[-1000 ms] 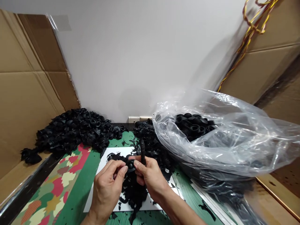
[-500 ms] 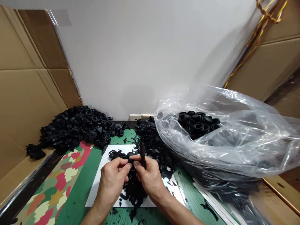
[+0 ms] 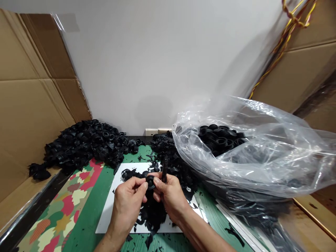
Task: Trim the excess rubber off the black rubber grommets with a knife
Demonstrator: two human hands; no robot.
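Black rubber ring (image 3: 150, 182) is lower centre of frame, pinched between both hands, raised just above the sheet. Left hand (image 3: 127, 206): thumb and fingers closed on the ring's left side. Right hand (image 3: 169, 199): fingers closed on its right side. A dark ribbed rubber stem (image 3: 164, 168) stands upright from the right hand's grip, just beside the ring. Can't tell if stem and ring are one piece; the fingers hide any join.

Below the hands, a white sheet (image 3: 110, 218) lies on a green tabletop (image 3: 90, 199), with a camouflage-print strip (image 3: 61, 206) along the lower left. A pile of black rubber scraps (image 3: 152, 213) sits on the sheet under the hands, and loose bits lie on the green surface at bottom centre.

Upper left of the table, a heap of black ribbed rubber bellows (image 3: 89, 143) leans against a cardboard sheet (image 3: 34, 122). More black rubber (image 3: 168, 150) is piled behind the hands. On the right, a bulging clear plastic bag (image 3: 252, 164) holds similar black bellows (image 3: 219, 140), visible at its mouth.

Back edge: white wall (image 3: 157, 63) with a wall socket (image 3: 153, 132). Upper right: yellow-and-red twisted wires (image 3: 288, 31) hang over a second cardboard sheet (image 3: 301, 80).
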